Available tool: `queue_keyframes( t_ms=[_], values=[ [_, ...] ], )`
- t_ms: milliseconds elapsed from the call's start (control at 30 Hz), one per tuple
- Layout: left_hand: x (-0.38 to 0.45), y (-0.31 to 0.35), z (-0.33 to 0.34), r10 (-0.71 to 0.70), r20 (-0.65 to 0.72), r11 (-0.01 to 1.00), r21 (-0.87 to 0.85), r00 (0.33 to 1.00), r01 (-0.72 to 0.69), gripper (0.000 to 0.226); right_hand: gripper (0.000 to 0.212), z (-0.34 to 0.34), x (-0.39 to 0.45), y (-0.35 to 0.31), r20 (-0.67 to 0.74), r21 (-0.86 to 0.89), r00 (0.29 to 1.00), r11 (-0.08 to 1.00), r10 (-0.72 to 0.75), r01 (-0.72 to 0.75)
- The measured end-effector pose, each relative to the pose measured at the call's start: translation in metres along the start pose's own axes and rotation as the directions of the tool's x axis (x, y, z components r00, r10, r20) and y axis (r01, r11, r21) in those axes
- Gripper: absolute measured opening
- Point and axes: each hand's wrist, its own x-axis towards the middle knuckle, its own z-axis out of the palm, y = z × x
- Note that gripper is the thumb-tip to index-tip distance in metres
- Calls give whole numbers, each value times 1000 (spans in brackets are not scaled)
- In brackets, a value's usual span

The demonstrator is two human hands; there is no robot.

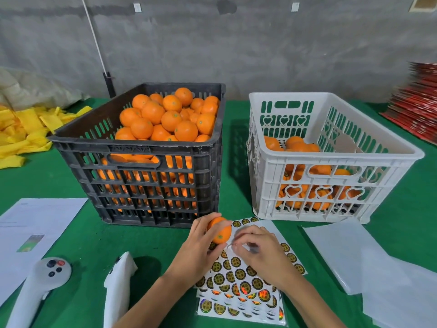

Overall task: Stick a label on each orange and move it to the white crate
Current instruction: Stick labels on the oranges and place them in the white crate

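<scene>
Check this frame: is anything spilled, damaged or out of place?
Nothing spilled or damaged. The sticker sheets lie fanned and askew, and yellow foam sleeves sit in a loose heap at the table's far left. Both crates stand upright.

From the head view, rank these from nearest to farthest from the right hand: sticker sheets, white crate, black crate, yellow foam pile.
1. Sticker sheets, directly under the right hand.
2. White crate, just ahead, right side.
3. Black crate, ahead, left side.
4. Yellow foam pile, far left.
</scene>
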Motion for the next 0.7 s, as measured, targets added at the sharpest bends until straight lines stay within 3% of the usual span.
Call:
queue_keyframes(
  t_ms=[167,333,500,633,700],
  values=[
    [1,3,-3,-15,1,1000,-16,1000,15,58,14,3,6,-1,-273,195,934,964,228,-178],
    [8,23,-14,-87,-22,980,-179,996,82,77,11,4,4,-31,-422,-121,906,992,-33,-20],
    [35,61,-40,-74,-159,953,-303,984,23,73,37,-30,-6,-66,-394,-134,900,981,-185,142],
    [88,111,-75,119,-368,976,-129,922,-178,68,64,-71,0,-106,-529,-283,796,945,-295,162],
    [125,137,-88,257,-420,958,-10,870,-288,64,64,-98,14,-120,-633,-286,718,949,-290,132]
  ],
)
